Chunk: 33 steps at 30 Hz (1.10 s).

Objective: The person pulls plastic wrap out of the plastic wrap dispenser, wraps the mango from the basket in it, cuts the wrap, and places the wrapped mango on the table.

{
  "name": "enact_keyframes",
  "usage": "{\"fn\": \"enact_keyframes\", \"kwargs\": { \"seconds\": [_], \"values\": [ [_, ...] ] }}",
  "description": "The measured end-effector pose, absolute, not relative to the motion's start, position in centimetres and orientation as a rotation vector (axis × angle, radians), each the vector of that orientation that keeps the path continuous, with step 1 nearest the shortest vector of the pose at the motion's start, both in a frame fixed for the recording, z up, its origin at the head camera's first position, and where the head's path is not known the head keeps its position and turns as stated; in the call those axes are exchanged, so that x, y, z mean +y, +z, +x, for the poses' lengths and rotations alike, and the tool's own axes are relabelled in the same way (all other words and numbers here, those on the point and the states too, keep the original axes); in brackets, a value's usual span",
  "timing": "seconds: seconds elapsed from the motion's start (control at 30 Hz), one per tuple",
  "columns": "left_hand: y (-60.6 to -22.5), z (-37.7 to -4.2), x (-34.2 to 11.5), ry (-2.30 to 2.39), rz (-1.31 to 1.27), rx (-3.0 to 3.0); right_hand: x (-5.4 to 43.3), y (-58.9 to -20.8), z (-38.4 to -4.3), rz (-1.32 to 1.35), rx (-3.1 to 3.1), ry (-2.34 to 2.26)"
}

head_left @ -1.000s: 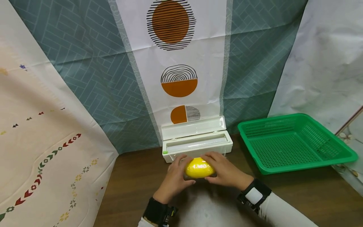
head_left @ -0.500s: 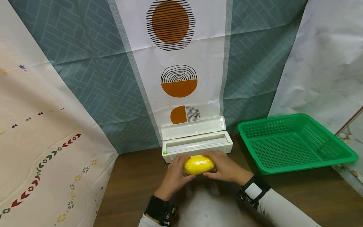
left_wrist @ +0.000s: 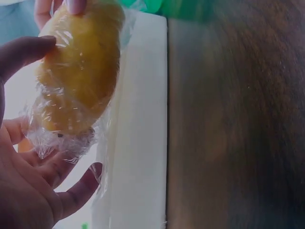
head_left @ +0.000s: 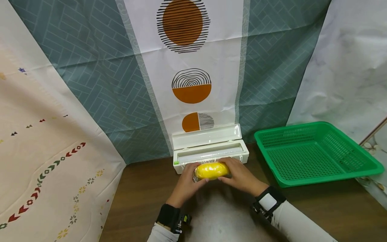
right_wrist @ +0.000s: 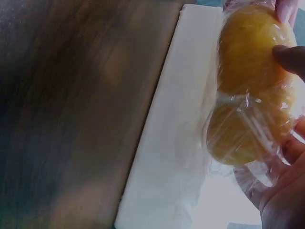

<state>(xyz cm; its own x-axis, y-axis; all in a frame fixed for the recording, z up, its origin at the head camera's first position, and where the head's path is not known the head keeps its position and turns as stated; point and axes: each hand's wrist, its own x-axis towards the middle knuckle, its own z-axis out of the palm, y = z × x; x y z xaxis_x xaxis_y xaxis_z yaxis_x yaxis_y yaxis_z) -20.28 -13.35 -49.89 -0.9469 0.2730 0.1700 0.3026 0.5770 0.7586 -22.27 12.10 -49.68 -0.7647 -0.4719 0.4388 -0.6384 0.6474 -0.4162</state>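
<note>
A smooth, elongated yellow fruit (head_left: 211, 170) is wrapped in clear cling film, held up just in front of the white cling film dispenser (head_left: 210, 156). My left hand (head_left: 186, 183) grips its left end, thumb on the near side. The right hand (head_left: 240, 174) grips the other end with its thumb also on the near side. In the left wrist view, loose film bunches at one end of the yellow fruit (left_wrist: 83, 67), around the left fingers. The right wrist view shows creased film stretched across the fruit (right_wrist: 252, 62). The dispenser's lid is up and a roll of film (head_left: 211, 154) lies inside.
A green plastic basket (head_left: 305, 182) stands to the right on the brown wooden table (head_left: 136, 201). Patterned cloths (head_left: 121, 84) hang behind and at both sides, close to the dispenser.
Both hands have lifted the yellow fruit slightly toward the dispenser and turned it. Creased film is now visible along its far edge and left end.
</note>
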Motion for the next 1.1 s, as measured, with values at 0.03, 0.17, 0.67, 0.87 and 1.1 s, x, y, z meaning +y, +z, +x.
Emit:
{"fn": "enact_keyframes", "kwargs": {
  "seconds": [0.03,0.17,0.67,0.87,1.1],
  "values": [
    [-50.0,-20.4,-13.4,-1.344,-0.511,-2.757,12.1,-49.7,-22.4,0.881,-2.591,0.837],
    [-50.0,-20.7,-13.4,-1.343,-0.518,-2.74,12.4,-49.8,-22.7,0.865,-2.628,0.903],
    [-48.1,-20.4,-13.3,-1.303,-0.462,-2.644,13.4,-48.3,-22.5,0.952,-2.5,0.808],
    [-46.7,-20.1,-13.3,-1.306,-0.478,-2.575,13.4,-47.0,-22.5,0.936,-2.424,0.814],
    [-45.3,-20.4,-13.1,-1.246,-0.499,-2.535,13.2,-45.5,-22.7,0.931,-2.362,0.796]
  ]
}}
